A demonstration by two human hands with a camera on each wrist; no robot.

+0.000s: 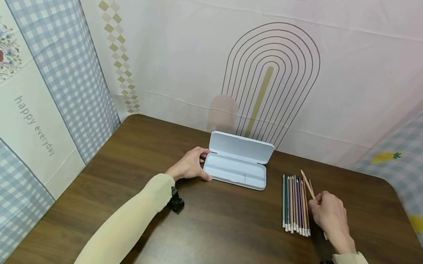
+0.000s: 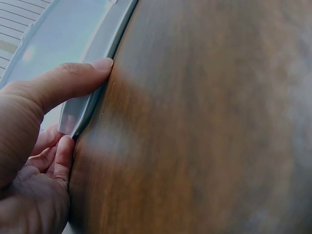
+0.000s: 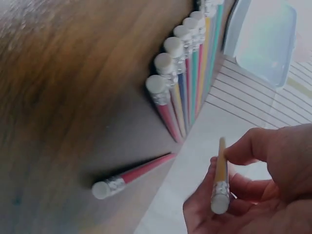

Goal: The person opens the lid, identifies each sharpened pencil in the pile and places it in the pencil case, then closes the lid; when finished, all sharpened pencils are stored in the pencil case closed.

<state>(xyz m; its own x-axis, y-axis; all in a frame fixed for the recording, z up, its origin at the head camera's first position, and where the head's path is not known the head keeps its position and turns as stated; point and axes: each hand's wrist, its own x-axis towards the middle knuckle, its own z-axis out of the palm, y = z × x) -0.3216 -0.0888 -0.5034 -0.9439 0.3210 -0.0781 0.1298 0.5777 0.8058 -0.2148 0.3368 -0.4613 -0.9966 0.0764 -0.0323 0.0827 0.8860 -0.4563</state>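
A pale blue pencil case (image 1: 234, 178) lies with its lid (image 1: 240, 147) raised, and its divided inside holds no pencils. At its left end my left hand (image 1: 191, 164) grips it, the thumb (image 2: 87, 78) along the front edge and the other fingers round the end. My right hand (image 1: 330, 213) pinches a yellow pencil (image 3: 221, 170) between thumb and fingers, over the right side of a row of pencils (image 1: 294, 206). These lie side by side with their white erasers toward me. One red pencil (image 3: 139, 173) lies apart from the row, mostly hidden by my hand in the head view.
Everything lies on a dark brown wooden table (image 1: 218, 240). Behind it hangs a white cloth (image 1: 182, 52) printed with arches. Checked cloths (image 1: 78, 49) hang on both sides. The case stands left of the pencil row, with a strip of table between them.
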